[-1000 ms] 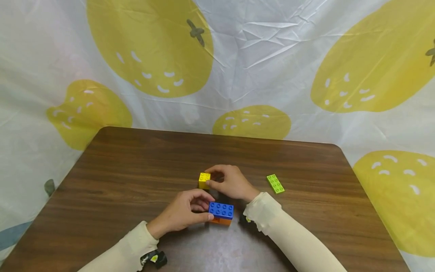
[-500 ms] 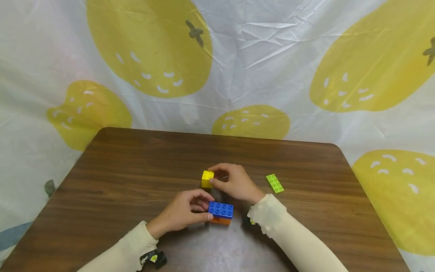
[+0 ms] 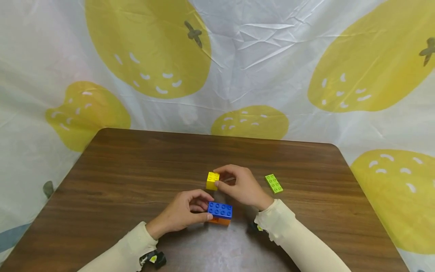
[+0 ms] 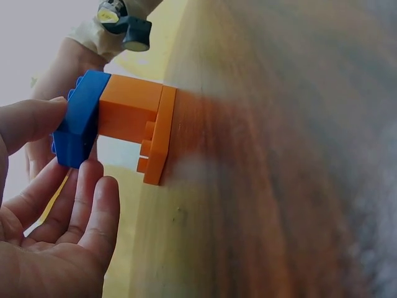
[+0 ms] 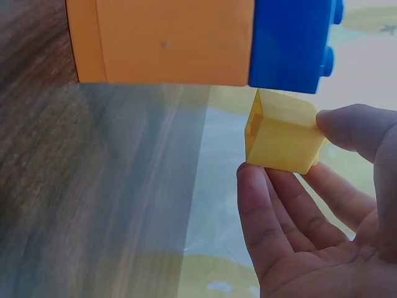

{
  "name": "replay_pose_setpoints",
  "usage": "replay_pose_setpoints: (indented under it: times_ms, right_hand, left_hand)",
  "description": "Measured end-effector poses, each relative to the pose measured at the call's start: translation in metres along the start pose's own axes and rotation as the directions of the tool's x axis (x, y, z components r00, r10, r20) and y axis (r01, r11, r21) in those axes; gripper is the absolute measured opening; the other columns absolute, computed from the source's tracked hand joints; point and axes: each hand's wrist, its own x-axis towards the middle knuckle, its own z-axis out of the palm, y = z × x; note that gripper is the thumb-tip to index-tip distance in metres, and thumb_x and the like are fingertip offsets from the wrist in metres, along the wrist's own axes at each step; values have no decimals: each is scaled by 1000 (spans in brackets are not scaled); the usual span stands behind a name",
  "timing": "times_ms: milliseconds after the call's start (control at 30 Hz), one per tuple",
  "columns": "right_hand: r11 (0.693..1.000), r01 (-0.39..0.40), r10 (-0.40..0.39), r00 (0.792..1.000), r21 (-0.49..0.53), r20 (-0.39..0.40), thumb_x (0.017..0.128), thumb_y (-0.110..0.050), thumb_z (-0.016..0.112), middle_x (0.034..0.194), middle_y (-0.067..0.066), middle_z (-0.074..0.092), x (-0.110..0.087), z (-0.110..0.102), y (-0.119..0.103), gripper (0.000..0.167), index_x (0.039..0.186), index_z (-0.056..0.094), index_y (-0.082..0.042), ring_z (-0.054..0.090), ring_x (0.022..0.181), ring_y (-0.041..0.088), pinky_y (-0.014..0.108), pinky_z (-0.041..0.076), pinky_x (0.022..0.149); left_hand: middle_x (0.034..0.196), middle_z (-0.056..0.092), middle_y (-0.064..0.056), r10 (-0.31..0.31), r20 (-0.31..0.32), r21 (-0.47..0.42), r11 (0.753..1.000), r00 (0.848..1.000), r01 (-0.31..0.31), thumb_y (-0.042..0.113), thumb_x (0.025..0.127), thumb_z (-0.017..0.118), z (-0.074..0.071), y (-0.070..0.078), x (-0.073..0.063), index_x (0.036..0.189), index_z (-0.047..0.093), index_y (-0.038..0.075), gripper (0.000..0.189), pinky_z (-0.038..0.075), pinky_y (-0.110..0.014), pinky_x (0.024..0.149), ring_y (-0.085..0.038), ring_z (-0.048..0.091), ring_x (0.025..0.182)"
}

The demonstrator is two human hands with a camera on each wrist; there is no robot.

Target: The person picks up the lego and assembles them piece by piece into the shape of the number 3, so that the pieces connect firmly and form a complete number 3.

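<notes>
A blue brick (image 3: 220,209) with two rows of studs caps a stack on the table. Beneath it, in the left wrist view, come an orange block (image 4: 130,107) and a thin orange plate (image 4: 162,136) with bare studs at one end. My left hand (image 3: 183,212) holds the blue brick at its left end, thumb on the near side and fingers behind. A small square yellow brick (image 3: 212,181) is pinched between the thumb and fingers of my right hand (image 3: 241,186). It is held in the air just beyond the stack, its hollow underside partly visible in the right wrist view.
A flat lime-green plate brick (image 3: 273,183) lies on the brown wooden table (image 3: 153,158), right of my right hand. A white curtain (image 3: 234,75) with yellow fruit prints hangs behind the table's far edge.
My right hand has carried the yellow brick a little to the right, behind the blue brick. The left hand and the stack have stayed in place.
</notes>
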Motion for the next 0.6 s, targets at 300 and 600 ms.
replay_pose_setpoints:
  times_ms: [300,600]
  right_hand:
    - [1000,-5,5,1000,-5,-21,96,-19,79,117,-1,76,-13,-6,-8,33,128,73,-15,74,100,12,36,64,89]
    - [1000,28,-28,998,3,-48,95,-17,80,118,-1,76,-31,-10,-12,33,127,74,-15,76,98,12,37,65,87]
  left_hand:
    - [119,73,-13,6,-17,24,1000,1000,-6,19,92,85,-2,0,-2,123,71,4,37,61,-25,90,-23,70,103]
    - [116,74,-11,17,-20,64,998,1000,-16,18,91,86,-2,4,1,121,71,5,36,61,-24,89,-21,70,101]
